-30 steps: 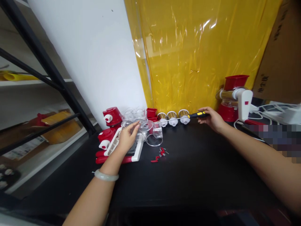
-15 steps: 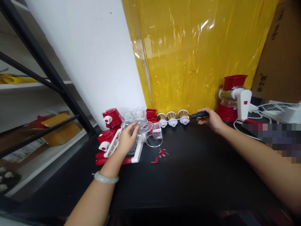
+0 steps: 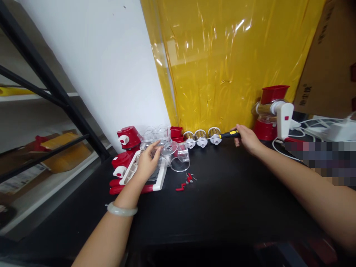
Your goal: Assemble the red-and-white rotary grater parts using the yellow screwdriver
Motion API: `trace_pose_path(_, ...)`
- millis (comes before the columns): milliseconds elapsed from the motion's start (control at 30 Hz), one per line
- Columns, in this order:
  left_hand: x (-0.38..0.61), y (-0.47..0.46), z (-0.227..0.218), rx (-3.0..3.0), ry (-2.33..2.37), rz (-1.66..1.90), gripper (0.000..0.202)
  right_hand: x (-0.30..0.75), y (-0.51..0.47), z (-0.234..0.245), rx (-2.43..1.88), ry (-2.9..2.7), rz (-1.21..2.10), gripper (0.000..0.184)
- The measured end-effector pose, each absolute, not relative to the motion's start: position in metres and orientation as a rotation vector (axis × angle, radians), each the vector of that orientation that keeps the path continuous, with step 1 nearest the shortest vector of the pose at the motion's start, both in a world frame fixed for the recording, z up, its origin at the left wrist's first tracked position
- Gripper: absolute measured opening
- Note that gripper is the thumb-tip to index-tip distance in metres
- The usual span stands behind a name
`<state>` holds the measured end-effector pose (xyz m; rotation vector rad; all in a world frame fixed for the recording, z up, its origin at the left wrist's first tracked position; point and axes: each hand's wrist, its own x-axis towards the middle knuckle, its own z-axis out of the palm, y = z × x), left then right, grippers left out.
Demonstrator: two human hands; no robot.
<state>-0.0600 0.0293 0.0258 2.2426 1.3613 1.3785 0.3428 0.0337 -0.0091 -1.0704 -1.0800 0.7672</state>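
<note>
My left hand [image 3: 148, 162] rests on a clear plastic housing [image 3: 175, 155] beside a white frame piece [image 3: 161, 179] and red parts, with the fingers curled on the housing's edge. At the back of the black table [image 3: 222, 207] my right hand [image 3: 247, 138] is closed on a screwdriver [image 3: 226, 135] with a black and yellow handle. Its shaft points left along three gold drum blades with white caps [image 3: 201, 137]. Small screws and a red clip [image 3: 187, 180] lie in front of the housing.
An assembled red and white grinder [image 3: 274, 116] stands at the back right, with white cables [image 3: 311, 129] beside it. Yellow plastic sheet [image 3: 228, 63] hangs behind. A cardboard box [image 3: 328, 63] is at the far right. A black metal rack [image 3: 55, 111] with shelves stands left.
Both hands stay almost where they were; my right hand has closed tighter round the screwdriver handle. The view has shifted slightly to the right and down.
</note>
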Motion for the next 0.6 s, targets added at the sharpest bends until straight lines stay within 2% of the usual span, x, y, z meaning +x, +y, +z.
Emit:
trace_pose_path(167,-0.0603,0.0302,0.0259,2.267,1.418,1.399,0.029,0.3428,0.0323,-0.0045,-1.024,-1.003,0.943,0.018)
trace_pose_path(333,-0.0593,0.0292,0.0258,2.252,1.464,1.424,0.016,0.3416,0.0316,-0.0040,-1.027,-0.981,0.929,0.012)
trace_pose_path(600,-0.0566,0.0290,0.0225,2.237,1.465,1.481,0.026,0.3409,0.0341,-0.0077,-1.066,-1.056,0.803,0.040)
